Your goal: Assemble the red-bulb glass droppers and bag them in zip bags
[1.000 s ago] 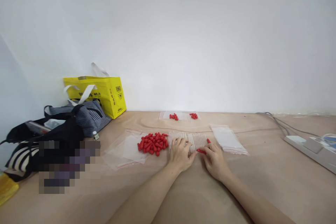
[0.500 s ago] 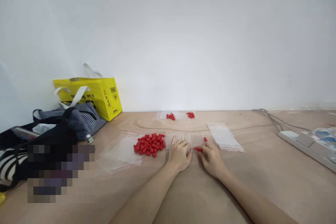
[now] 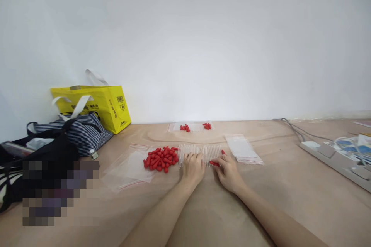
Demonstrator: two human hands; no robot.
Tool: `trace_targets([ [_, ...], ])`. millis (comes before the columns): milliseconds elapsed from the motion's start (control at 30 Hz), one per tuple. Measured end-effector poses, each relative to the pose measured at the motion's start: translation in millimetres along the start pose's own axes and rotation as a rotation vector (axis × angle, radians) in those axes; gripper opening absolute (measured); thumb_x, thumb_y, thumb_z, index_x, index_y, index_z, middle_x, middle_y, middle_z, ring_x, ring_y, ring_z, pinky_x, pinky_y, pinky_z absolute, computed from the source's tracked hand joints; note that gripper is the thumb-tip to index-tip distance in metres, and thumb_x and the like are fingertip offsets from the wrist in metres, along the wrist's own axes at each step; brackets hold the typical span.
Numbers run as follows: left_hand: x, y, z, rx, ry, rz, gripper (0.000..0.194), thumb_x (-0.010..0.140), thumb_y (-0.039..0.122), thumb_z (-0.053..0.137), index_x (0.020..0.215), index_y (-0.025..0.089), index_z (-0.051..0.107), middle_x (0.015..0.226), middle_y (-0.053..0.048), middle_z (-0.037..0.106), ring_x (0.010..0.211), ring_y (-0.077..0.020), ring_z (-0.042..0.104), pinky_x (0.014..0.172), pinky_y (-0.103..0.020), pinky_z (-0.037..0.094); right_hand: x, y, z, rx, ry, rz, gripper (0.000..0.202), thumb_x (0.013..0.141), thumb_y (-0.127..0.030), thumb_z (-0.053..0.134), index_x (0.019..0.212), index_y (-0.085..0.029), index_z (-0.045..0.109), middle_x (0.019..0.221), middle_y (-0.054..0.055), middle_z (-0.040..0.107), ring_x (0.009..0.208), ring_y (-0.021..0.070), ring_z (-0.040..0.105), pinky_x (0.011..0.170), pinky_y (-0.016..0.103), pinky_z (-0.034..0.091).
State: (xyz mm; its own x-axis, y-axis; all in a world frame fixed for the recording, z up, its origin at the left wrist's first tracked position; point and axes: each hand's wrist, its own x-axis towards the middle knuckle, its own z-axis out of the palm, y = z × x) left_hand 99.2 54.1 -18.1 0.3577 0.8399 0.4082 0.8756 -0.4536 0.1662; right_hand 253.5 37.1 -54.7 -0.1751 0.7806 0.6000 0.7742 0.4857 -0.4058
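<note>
A row of clear glass dropper tubes lies side by side in front of me. My left hand rests on the middle of the row, its fingers curled closed over some tubes; the fingertips are partly hidden. At the right end of the row my right hand pinches a red rubber dropper bulb between thumb and fingers. Another red tip shows just beyond its fingers. Left of the tubes lies a heap of red rubber bulbs.
Clear zip bags spread out left of the heap, and a stack of zip bags lies right. Near the wall is a bag with red bulbs on it. A yellow bag, striped bag and power strip flank the table.
The view has turned slightly right. My left hand's fingers and thumb have drawn in closer together over the tubes. My right hand keeps its pinch on the red bulb.
</note>
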Motion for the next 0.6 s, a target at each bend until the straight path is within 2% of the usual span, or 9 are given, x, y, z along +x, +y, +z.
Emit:
trace_targets([
  [133,4,3,-1.6,0.028,-0.003,-0.078,0.030,0.076,0.015,0.043,0.103,0.017,0.054,0.086,-0.008,0.063,0.088,-0.0237,0.052,0.077,-0.036,0.033,0,-1,0,-0.003,-0.003,0.008,0.021,0.077,-0.016,0.044,0.087,-0.021,0.062,0.071,0.004,0.055,0.075,0.0186,0.054,0.095,0.048,0.032],
  [267,13,4,-1.5,0.058,0.002,-0.164,0.022,0.075,0.026,0.048,0.092,0.017,0.059,0.092,-0.010,0.060,0.093,-0.0270,0.049,0.080,-0.040,0.032,0,-2,-1,-0.003,0.006,0.010,0.021,0.075,-0.015,0.045,0.086,-0.021,0.062,0.071,0.003,0.055,0.073,0.0181,0.053,0.096,0.048,0.030],
  [367,21,4,1.4,0.078,0.004,-0.236,0.024,0.075,0.032,0.048,0.087,0.016,0.061,0.093,-0.012,0.059,0.094,-0.0286,0.049,0.080,-0.042,0.032,1,-3,-2,0.009,0.011,0.003,0.020,0.075,-0.013,0.045,0.083,-0.021,0.062,0.071,0.003,0.055,0.072,0.0175,0.053,0.097,0.047,0.029],
  [600,34,4,6.2,0.141,-0.037,-0.307,0.026,0.075,0.030,0.045,0.077,0.015,0.066,0.089,-0.013,0.063,0.091,-0.0284,0.051,0.082,-0.044,0.032,1,-4,-2,0.025,0.014,0.012,0.022,0.073,-0.012,0.045,0.084,-0.021,0.061,0.072,0.003,0.055,0.073,0.0177,0.053,0.096,0.047,0.030],
])
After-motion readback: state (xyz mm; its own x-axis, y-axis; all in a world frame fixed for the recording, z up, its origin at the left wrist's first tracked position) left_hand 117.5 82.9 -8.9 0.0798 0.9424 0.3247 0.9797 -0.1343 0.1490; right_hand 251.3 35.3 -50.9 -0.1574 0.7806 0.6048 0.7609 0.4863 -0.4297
